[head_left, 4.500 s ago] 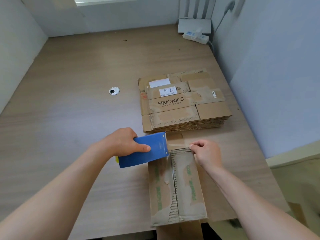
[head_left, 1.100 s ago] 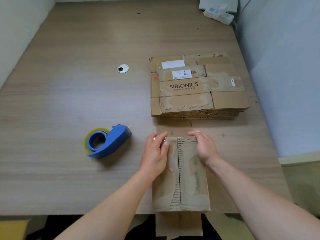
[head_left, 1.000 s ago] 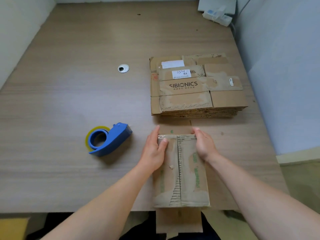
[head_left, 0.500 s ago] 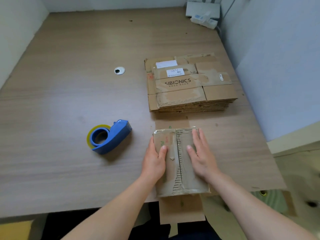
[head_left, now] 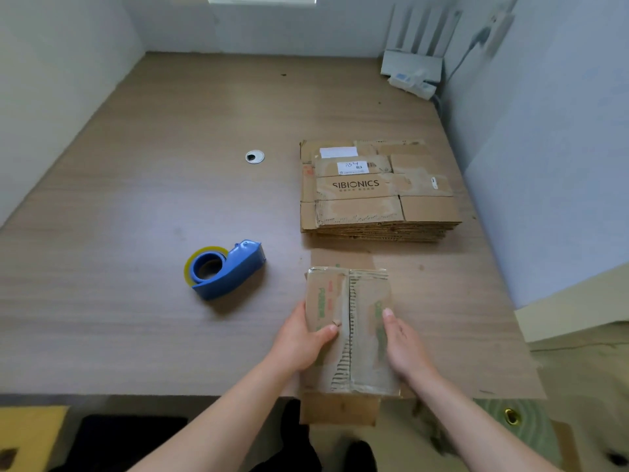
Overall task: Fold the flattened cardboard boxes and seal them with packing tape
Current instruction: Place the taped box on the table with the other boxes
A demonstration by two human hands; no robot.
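Head camera is showing you holding the cardboard box [head_left: 350, 301] between both hands at the near edge of the table [head_left: 136, 199]. Your left hand [head_left: 299, 345] is clasping its left edge, thumb [head_left: 326, 332] lying across the top. Your right hand [head_left: 405, 352] is pressing straight fingers along its right side. One flap [head_left: 340, 408] is hanging past the near table edge. The blue tape dispenser [head_left: 228, 270] is sitting to the box's left, apart from it. The stack of flattened boxes [head_left: 377, 199] is lying just beyond. A cable grommet [head_left: 254, 157] is showing farther left, and pale walls are enclosing the wood-grain surface.
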